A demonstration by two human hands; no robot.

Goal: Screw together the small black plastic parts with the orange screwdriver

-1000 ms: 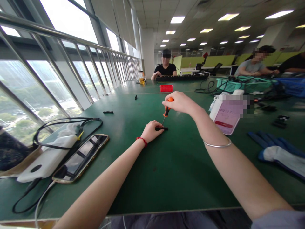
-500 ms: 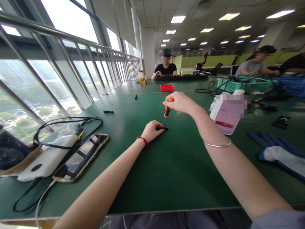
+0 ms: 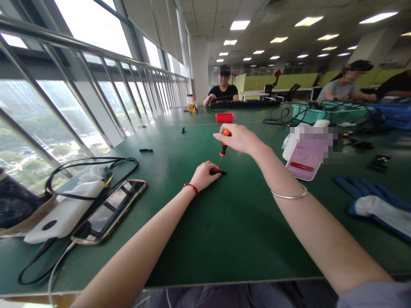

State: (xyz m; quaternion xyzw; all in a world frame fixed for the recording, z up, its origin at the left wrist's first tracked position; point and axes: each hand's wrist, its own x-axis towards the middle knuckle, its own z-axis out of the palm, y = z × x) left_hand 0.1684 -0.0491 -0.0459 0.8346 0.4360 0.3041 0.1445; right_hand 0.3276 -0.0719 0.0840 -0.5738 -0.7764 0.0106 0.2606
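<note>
My left hand (image 3: 206,174) is closed on a small black part (image 3: 222,172), pressing it against the green table (image 3: 244,239). Fingers hide most of that part, so its kind is unclear. Above it, my right hand (image 3: 239,137) grips the orange and black handle of a screwdriver (image 3: 223,149). The shaft points down, nearly upright, and its tip meets the black part close to my left fingertips. Two other small black pieces, one long (image 3: 146,150) and one short (image 3: 183,130), lie farther off to the left.
A red tray (image 3: 224,117) sits beyond my hands. At left lie a phone (image 3: 109,212), a white device (image 3: 66,209) and cables. To the right are a propped phone (image 3: 303,162), blue-white gloves (image 3: 379,207) and a green basket (image 3: 308,113). A person (image 3: 224,92) sits opposite.
My right hand has shifted slightly left, bringing the screwdriver's handle left and more upright. Its fingers have turned on the handle. My left hand and the black part stay in place.
</note>
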